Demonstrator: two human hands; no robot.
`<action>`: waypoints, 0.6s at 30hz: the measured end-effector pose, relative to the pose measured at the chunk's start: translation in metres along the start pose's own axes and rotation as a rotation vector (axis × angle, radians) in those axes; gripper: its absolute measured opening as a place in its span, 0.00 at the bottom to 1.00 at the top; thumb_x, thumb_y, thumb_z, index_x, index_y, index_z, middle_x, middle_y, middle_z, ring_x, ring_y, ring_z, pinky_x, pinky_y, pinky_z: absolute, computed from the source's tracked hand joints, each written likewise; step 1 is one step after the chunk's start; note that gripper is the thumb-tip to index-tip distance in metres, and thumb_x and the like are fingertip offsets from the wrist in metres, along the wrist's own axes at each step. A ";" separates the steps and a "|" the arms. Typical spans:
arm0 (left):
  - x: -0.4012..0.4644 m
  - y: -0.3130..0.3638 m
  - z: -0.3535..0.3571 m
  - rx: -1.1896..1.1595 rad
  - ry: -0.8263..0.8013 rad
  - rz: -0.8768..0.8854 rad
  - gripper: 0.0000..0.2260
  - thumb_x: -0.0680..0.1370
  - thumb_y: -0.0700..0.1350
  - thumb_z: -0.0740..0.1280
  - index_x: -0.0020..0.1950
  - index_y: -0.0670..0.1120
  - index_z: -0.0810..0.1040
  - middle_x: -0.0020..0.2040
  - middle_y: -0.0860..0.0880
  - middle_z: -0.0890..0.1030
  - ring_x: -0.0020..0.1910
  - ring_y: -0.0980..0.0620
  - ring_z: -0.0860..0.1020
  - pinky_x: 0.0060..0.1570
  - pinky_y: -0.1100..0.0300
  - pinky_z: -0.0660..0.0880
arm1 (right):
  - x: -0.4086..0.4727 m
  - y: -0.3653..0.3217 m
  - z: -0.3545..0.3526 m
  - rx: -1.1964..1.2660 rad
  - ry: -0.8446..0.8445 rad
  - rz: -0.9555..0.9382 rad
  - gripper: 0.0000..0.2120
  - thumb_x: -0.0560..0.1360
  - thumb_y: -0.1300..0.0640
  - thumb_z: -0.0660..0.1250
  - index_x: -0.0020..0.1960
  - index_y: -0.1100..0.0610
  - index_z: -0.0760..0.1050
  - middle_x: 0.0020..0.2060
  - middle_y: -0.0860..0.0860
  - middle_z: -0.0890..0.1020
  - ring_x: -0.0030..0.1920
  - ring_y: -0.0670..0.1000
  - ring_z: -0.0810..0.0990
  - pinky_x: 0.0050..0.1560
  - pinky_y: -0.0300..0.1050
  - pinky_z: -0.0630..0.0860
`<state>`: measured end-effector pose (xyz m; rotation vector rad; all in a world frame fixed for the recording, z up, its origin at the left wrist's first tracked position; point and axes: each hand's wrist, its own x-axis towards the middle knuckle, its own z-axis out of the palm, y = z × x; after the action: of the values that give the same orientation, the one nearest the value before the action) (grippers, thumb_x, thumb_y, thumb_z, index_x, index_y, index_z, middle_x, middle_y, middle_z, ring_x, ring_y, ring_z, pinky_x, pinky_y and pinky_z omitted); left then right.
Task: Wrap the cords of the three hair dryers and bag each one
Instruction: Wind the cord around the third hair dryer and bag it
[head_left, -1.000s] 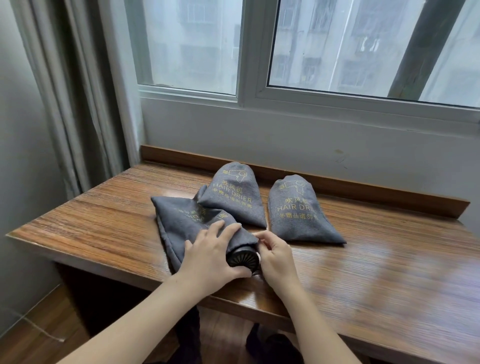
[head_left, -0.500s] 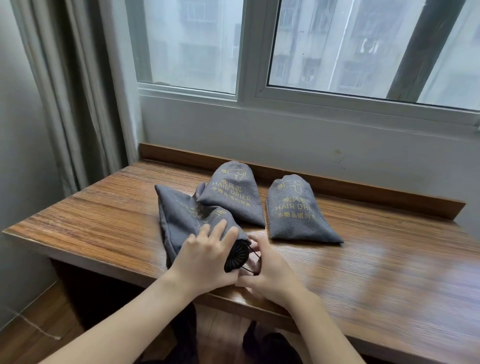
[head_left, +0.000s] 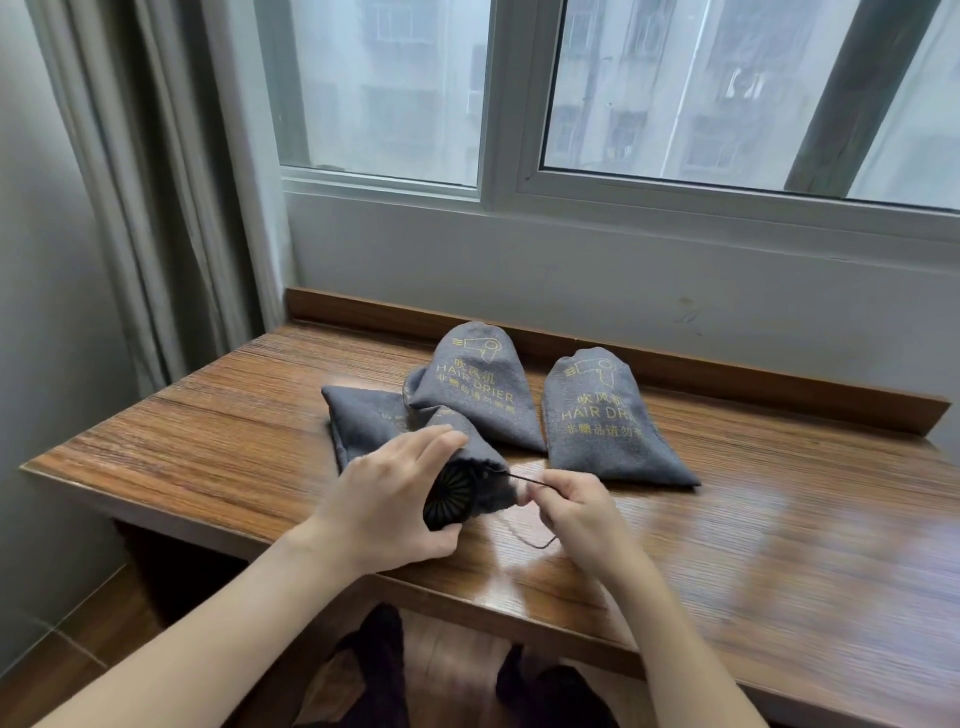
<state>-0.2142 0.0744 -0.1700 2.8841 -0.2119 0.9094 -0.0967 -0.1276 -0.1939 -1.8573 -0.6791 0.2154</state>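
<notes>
Head view: your left hand (head_left: 387, 506) curls around the mouth of the nearest grey bag (head_left: 374, 428) at frame centre, where the hair dryer's black grille (head_left: 449, 493) pokes out. Your right hand (head_left: 576, 512) pinches the bag's thin drawstring (head_left: 524, 480), stretched taut from the opening. Two more bagged dryers (head_left: 480, 395) (head_left: 605, 415) lie just behind on the wooden tabletop (head_left: 779, 519), below the window (head_left: 675, 93).
</notes>
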 end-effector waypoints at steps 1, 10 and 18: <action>-0.001 -0.001 0.002 0.006 -0.010 0.008 0.34 0.62 0.59 0.69 0.66 0.50 0.68 0.64 0.53 0.76 0.58 0.49 0.79 0.42 0.53 0.81 | -0.003 -0.003 -0.006 0.108 -0.007 0.017 0.15 0.77 0.61 0.64 0.33 0.55 0.77 0.21 0.46 0.65 0.25 0.45 0.61 0.30 0.42 0.58; -0.009 -0.007 0.028 -0.013 -0.016 0.030 0.33 0.59 0.59 0.76 0.62 0.55 0.71 0.62 0.54 0.75 0.59 0.48 0.75 0.49 0.51 0.77 | -0.013 -0.018 -0.009 0.951 0.085 0.162 0.03 0.73 0.66 0.62 0.45 0.60 0.70 0.53 0.64 0.79 0.37 0.56 0.78 0.44 0.55 0.80; -0.007 -0.015 0.033 -0.219 0.095 -0.089 0.28 0.63 0.48 0.79 0.60 0.57 0.73 0.60 0.58 0.77 0.60 0.51 0.74 0.53 0.44 0.76 | -0.001 0.005 0.040 -0.402 -0.007 -0.074 0.19 0.70 0.48 0.75 0.60 0.46 0.79 0.52 0.44 0.83 0.53 0.44 0.79 0.51 0.35 0.71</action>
<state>-0.1992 0.0847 -0.2017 2.6211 -0.1614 0.9410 -0.1136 -0.0972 -0.2143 -2.2083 -0.8404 0.0372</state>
